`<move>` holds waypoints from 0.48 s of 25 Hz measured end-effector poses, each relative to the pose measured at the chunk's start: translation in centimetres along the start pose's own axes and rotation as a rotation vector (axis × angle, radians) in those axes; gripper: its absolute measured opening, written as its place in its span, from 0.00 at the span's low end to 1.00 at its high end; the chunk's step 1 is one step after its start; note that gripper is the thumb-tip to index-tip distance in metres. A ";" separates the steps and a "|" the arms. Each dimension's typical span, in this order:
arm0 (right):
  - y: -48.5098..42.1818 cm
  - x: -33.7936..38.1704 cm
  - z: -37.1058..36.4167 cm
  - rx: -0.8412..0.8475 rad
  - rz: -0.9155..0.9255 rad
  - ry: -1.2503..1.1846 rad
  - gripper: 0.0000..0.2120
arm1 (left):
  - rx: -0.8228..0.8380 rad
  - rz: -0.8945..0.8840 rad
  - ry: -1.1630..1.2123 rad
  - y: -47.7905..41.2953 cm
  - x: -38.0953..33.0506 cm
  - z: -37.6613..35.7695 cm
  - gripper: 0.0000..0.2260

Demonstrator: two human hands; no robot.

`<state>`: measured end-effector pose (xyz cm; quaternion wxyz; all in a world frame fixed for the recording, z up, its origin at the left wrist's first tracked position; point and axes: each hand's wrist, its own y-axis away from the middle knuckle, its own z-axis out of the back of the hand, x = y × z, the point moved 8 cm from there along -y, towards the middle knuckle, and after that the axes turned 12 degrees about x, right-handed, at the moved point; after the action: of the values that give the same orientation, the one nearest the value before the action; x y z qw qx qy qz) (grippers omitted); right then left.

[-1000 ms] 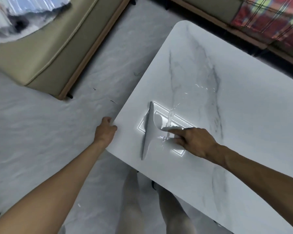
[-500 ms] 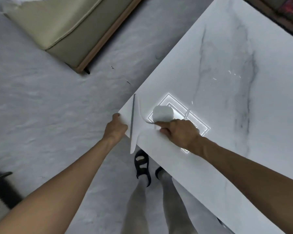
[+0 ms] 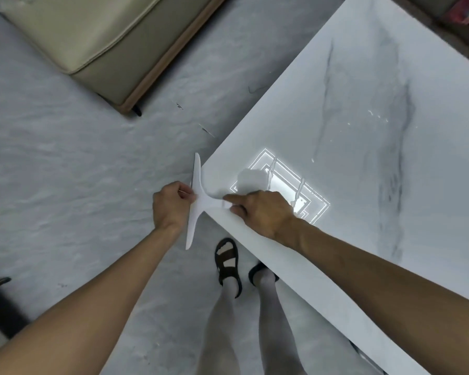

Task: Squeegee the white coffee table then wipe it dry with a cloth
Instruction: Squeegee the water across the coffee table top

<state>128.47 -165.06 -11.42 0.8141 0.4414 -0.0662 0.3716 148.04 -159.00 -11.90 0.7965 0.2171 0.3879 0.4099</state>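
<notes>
Our white plastic T-shaped squeegee (image 3: pixel 195 204) sits at the near corner of the white, grey-veined coffee table (image 3: pixel 363 163). Its long blade hangs past the edge, over the floor. Our right hand (image 3: pixel 260 212) reaches in across the table top. Its fingers are wrapped round the squeegee's handle, and the pointing finger lies straight along it. Our left hand (image 3: pixel 171 207) comes in from beside the table, with its fingers curled against the middle of the blade. We cannot tell if they pinch it or only touch it. We count one squeegee, two hands and one table. A few wet streaks (image 3: pixel 271 171) shine by a bright square of light. Below are two feet in dark sandals (image 3: pixel 228 263). One tan cushioned seat (image 3: pixel 98 41) stands on the grey floor (image 3: pixel 65 158).
</notes>
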 end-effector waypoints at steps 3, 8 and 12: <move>0.5 -2.4 -0.5 -0.044 -0.049 0.022 0.18 | 0.043 -0.040 -0.111 0.1 -0.4 -0.8 0.06; 11.2 -13.8 -0.3 -0.137 -0.294 -0.113 0.18 | 0.327 -0.208 -0.406 1.7 -3.7 -7.7 0.20; 18.8 -19.1 -0.7 -0.180 -0.486 -0.073 0.18 | 0.469 -0.250 -0.471 2.6 -5.3 -11.5 0.23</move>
<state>102.17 -168.64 -7.60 0.9125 0.3834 -0.0206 0.1415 135.70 -161.56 -14.76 0.8364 0.4336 0.3009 0.1478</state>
